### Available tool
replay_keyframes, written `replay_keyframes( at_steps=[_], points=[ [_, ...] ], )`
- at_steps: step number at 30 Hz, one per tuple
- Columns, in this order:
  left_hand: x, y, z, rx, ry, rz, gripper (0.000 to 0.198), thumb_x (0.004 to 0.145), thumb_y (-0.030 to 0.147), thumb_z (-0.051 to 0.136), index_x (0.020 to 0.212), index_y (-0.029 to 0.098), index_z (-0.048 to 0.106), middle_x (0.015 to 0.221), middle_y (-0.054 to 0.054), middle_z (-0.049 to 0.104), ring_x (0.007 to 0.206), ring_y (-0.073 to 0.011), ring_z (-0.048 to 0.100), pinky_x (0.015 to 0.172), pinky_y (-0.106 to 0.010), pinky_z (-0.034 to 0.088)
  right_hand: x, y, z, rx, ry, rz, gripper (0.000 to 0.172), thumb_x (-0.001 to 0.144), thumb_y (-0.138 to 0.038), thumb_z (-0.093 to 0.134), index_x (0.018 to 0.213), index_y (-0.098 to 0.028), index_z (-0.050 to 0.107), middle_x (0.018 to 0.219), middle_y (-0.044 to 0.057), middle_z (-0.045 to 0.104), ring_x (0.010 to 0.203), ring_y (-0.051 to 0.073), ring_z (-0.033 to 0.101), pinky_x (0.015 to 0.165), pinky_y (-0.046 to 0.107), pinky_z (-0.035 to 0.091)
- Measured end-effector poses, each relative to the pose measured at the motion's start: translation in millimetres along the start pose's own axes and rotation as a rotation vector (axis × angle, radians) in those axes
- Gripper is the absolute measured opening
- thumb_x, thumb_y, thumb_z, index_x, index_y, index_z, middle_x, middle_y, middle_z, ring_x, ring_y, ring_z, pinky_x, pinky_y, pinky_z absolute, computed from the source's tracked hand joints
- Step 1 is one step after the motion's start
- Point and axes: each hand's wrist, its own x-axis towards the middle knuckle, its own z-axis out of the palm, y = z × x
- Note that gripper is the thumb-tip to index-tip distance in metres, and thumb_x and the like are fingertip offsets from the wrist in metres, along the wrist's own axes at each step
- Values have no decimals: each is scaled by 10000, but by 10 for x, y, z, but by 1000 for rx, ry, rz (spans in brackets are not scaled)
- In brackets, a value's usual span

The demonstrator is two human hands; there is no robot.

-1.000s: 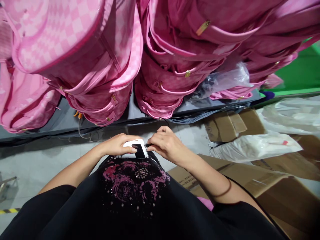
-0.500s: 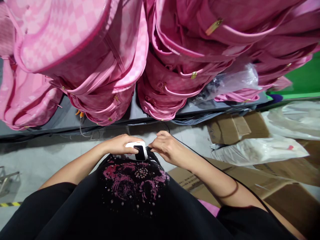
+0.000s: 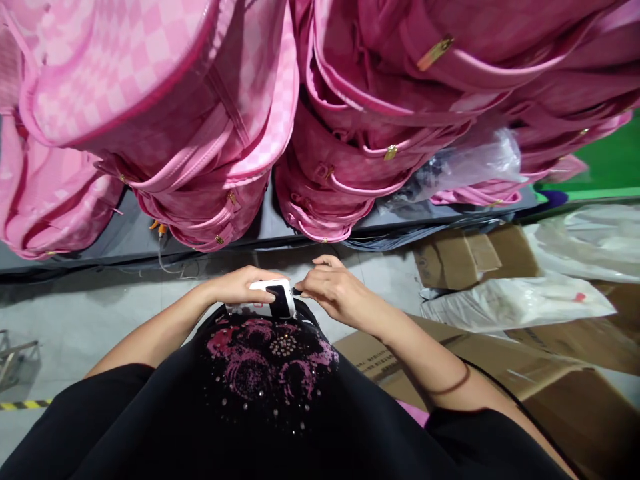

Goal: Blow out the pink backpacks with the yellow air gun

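Note:
My left hand (image 3: 239,285) is wrapped round a small white device with a dark screen (image 3: 273,298), held against my black top at waist height. My right hand (image 3: 334,289) is closed in a pinch at the device's right end, on a small dark plug or cable end that I can barely make out. A thin black cable (image 3: 505,393) runs along my right arm. Both hands touch the device.
Stacks of pink checkered bags (image 3: 165,113) lie on a dark table (image 3: 135,233) just ahead. Flattened cardboard boxes (image 3: 500,353) and clear plastic bags (image 3: 515,303) cover the floor at right. Grey floor (image 3: 65,320) shows at left, with yellow-black tape (image 3: 25,404).
Both hands have stayed on the device at my waist with only slight shifts; the view has drifted a little.

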Motion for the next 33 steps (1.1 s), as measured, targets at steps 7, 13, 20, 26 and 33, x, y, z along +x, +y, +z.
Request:
replay_keyframes(
  at_steps=[7, 13, 20, 26, 33],
  points=[
    [-42, -85, -10, -87, 36, -38, 567, 864, 487, 666, 1354, 209, 606, 1271, -71, 673, 1124, -243, 621, 947, -313, 458, -48, 16, -64, 36, 61, 34, 179, 1007, -220, 513, 981, -167, 683, 803, 28, 690, 752, 145, 615, 986, 392, 347],
    [-40, -72, -16, -80, 27, -64, 606, 841, 536, 668, 1344, 204, 613, 1212, -62, 682, 1048, -227, 619, 892, -299, 466, -22, 13, -16, 57, 70, 29, 157, 995, -223, 543, 994, -178, 693, 810, 20, 692, 763, 141, 612, 1003, 388, 336],
    [-23, -25, -13, -92, -3, -78, 598, 845, 516, 666, 1340, 185, 609, 1125, -53, 691, 894, -171, 609, 778, -243, 445, -29, 40, 29, 54, 62, 27, 167, 1000, -234, 533, 1000, -180, 690, 815, 26, 694, 774, 145, 619, 1003, 387, 339],
    [-15, -29, -20, -60, -3, -30, 556, 867, 490, 653, 1329, 183, 616, 1166, -57, 689, 996, -196, 616, 869, -264, 445, -12, 17, 43, 21, 66, 18, 184, 1008, -247, 520, 994, -168, 686, 796, 25, 681, 753, 141, 606, 997, 379, 346],
    [-9, -55, -3, -46, -5, 4, 546, 880, 506, 633, 1306, 166, 624, 1167, -65, 687, 1043, -208, 609, 912, -270, 439, 34, 8, 65, 15, 17, 12, 243, 1022, -256, 472, 967, -154, 685, 777, 45, 668, 754, 156, 601, 957, 376, 366]
  ],
)
